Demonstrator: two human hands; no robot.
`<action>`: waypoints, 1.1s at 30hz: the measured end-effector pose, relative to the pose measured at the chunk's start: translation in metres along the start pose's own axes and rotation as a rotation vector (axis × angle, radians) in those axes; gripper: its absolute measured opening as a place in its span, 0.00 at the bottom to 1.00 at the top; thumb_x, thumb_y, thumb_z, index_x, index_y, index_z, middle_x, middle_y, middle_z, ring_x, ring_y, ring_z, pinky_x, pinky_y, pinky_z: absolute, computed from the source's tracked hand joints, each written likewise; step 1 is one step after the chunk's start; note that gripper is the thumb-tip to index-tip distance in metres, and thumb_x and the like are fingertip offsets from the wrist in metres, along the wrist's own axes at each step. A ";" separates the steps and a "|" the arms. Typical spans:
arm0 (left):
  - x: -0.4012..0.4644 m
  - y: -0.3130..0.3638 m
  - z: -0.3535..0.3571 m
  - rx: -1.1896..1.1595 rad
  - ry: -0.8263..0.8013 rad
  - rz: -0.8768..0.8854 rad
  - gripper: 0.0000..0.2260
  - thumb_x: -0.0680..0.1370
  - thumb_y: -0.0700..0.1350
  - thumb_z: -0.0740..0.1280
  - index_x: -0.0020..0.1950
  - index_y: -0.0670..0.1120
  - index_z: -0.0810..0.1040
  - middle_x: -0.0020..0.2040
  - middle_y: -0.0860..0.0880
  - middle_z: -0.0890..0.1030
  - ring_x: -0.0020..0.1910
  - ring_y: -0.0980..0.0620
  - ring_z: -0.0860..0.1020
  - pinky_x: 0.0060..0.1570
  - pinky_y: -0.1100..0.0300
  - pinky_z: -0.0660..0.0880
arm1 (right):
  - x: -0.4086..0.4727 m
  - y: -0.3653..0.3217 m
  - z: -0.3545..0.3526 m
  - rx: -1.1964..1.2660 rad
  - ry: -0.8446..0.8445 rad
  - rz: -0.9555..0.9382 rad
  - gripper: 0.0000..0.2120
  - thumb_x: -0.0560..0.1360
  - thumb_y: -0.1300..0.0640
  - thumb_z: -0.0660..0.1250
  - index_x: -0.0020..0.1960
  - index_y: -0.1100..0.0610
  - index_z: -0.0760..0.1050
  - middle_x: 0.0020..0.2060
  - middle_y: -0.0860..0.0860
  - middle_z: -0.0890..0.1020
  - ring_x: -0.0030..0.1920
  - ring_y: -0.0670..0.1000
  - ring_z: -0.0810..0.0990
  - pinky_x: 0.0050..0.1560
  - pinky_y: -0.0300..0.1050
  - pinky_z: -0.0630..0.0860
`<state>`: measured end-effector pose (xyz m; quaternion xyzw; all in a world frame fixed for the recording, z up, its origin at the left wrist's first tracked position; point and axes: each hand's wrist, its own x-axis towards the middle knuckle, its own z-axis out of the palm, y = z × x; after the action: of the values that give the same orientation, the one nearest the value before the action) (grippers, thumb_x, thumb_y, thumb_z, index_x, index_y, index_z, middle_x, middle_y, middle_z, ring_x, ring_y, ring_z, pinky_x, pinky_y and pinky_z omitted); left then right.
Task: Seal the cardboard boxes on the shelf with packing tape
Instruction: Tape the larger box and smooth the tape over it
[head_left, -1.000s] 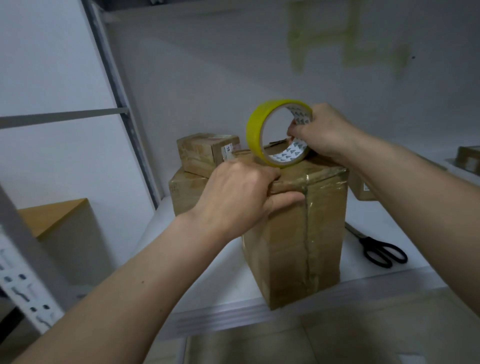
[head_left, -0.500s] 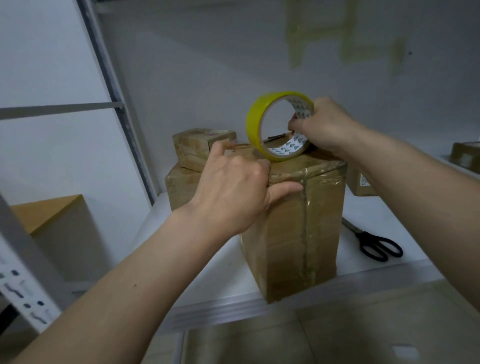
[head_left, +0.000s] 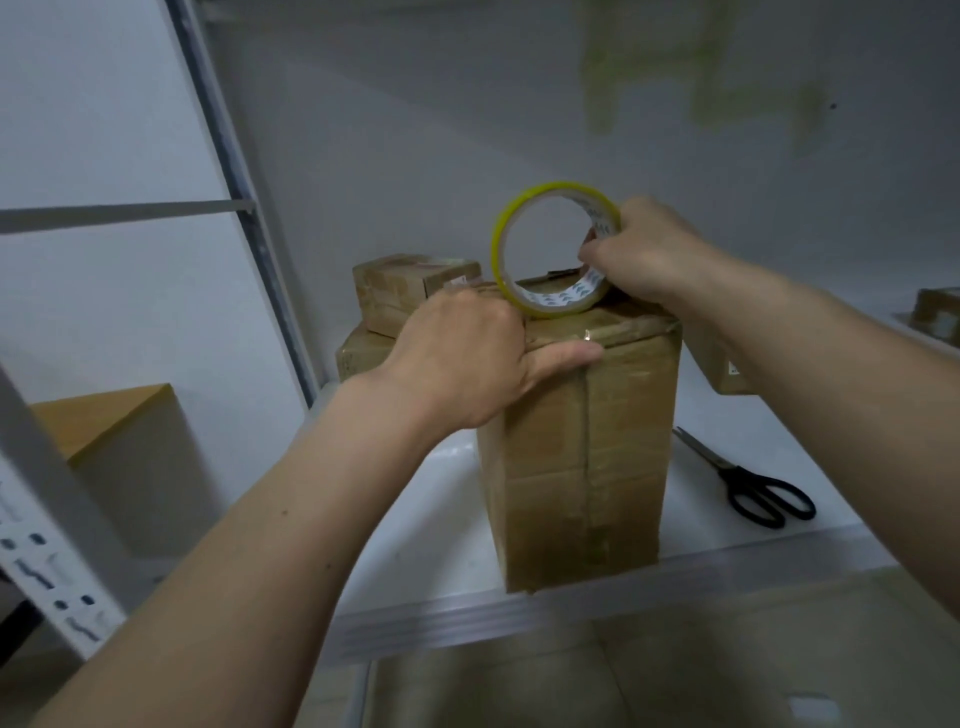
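A tall cardboard box (head_left: 587, 457) stands near the front edge of the white shelf (head_left: 431, 525). My right hand (head_left: 639, 254) grips a yellow roll of packing tape (head_left: 506, 244) that stands on edge on the box's top. My left hand (head_left: 467, 358) lies over the box's top left edge, thumb stretched along the front rim and fingers on the top. A strip of clear tape runs down the middle of the box's front face.
Two smaller boxes are stacked behind on the left, small box (head_left: 410, 283) on a wider one (head_left: 358, 353). Black scissors (head_left: 753, 488) lie on the shelf to the right. More boxes sit at right (head_left: 727, 374) and far right (head_left: 935, 312). A steel upright (head_left: 244, 192) stands left.
My left hand lifted its fingers briefly, then settled flat on the box top again. The tape roll turned a little in my right hand, staying on the box.
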<state>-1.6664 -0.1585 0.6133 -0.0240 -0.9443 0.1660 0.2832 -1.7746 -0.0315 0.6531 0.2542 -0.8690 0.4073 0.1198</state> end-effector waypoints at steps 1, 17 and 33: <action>-0.001 -0.002 0.000 0.025 -0.010 0.005 0.42 0.68 0.74 0.38 0.37 0.43 0.78 0.31 0.48 0.74 0.34 0.49 0.72 0.41 0.58 0.61 | 0.000 0.000 0.002 0.002 0.000 0.004 0.09 0.77 0.60 0.62 0.52 0.63 0.78 0.40 0.55 0.77 0.41 0.56 0.77 0.32 0.41 0.64; 0.001 -0.004 -0.009 -0.050 -0.187 -0.003 0.43 0.67 0.74 0.35 0.58 0.53 0.79 0.45 0.50 0.83 0.59 0.50 0.79 0.77 0.42 0.46 | -0.001 0.005 -0.008 -0.066 -0.054 0.024 0.09 0.78 0.57 0.61 0.51 0.62 0.76 0.41 0.55 0.75 0.37 0.54 0.73 0.34 0.44 0.66; 0.020 0.020 -0.030 -0.078 -0.447 -0.114 0.46 0.66 0.80 0.42 0.76 0.56 0.63 0.66 0.48 0.79 0.73 0.48 0.68 0.77 0.46 0.45 | 0.005 0.039 -0.040 0.499 -0.147 0.339 0.06 0.80 0.60 0.61 0.55 0.61 0.69 0.48 0.61 0.75 0.34 0.55 0.78 0.22 0.41 0.78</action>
<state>-1.6678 -0.1279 0.6408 0.0558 -0.9890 0.1145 0.0747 -1.7996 0.0186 0.6557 0.1560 -0.7785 0.6027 -0.0790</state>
